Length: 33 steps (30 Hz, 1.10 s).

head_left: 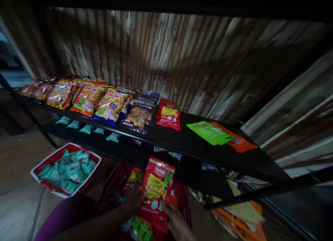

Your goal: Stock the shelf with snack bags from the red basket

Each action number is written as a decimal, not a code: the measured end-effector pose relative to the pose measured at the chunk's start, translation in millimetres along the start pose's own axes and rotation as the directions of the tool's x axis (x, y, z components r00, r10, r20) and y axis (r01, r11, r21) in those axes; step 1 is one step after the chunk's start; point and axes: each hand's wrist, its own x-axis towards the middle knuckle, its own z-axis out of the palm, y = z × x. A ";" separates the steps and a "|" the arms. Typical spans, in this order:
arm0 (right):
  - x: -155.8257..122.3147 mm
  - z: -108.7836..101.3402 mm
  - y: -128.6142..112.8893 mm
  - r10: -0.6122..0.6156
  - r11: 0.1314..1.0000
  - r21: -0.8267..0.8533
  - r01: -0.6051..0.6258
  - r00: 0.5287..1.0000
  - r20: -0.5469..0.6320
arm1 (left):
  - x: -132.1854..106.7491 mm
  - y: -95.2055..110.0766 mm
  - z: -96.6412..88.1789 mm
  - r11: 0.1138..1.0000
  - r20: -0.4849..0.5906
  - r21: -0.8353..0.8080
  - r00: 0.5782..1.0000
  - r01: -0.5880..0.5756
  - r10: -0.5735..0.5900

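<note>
A red snack bag (157,189) with yellow sticks and green stalks printed on it is held upright over a red basket (184,199). My left hand (134,199) grips its left edge, and my right hand (175,216) has hold of its lower right edge. Beneath the bag, the basket holds another red bag (135,175) and a green and yellow packet (142,229). On the black shelf (179,144) in front of me lie matching red bags (168,114).
Brown-topped snack bags (137,114), orange and blue chip bags (111,104) line the shelf's left part. A green pouch (209,131) overlaps an orange pouch (239,142) at right. Below left sits a basket (97,159) of teal packets. Orange cardboard (234,223) lies lower right.
</note>
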 end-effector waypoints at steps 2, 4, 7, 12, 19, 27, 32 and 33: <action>-9.4 -4.4 2.6 -0.053 0.993 -0.105 0.056 0.998 0.038 | -16.1 4.6 -4.1 0.999 -0.035 0.034 0.999 0.002 -0.001; -25.1 -5.5 -4.7 -0.156 0.964 -0.208 0.168 0.985 0.074 | -31.8 14.3 -13.2 0.997 -0.050 -0.009 0.996 -0.070 0.070; -56.1 3.6 -38.6 -0.303 0.899 -0.319 0.298 0.952 0.037 | -46.4 44.0 -40.1 0.964 -0.043 -0.123 0.972 -0.236 0.233; -71.4 43.5 -148.2 -0.611 0.701 -0.447 0.555 0.791 0.023 | -19.0 135.9 -98.8 0.813 -0.275 -0.266 0.849 -0.518 0.451; 20.6 76.2 -273.0 -0.784 0.465 -0.581 0.669 0.615 0.081 | 69.8 247.1 -137.8 0.944 -0.453 0.118 0.830 -0.307 0.326; 68.0 80.4 -306.2 -0.818 0.212 -0.886 0.412 0.570 0.069 | 119.9 258.2 -133.2 0.967 -0.466 0.194 0.852 -0.166 0.240; 75.9 77.6 -298.9 -0.817 0.066 -0.960 0.273 0.567 0.105 | 122.8 244.7 -115.3 0.913 -0.444 0.374 0.832 -0.165 0.332; 76.7 77.1 -297.2 -0.816 0.043 -0.968 0.248 0.568 0.109 | 121.8 242.5 -112.4 0.901 -0.437 0.402 0.830 -0.166 0.348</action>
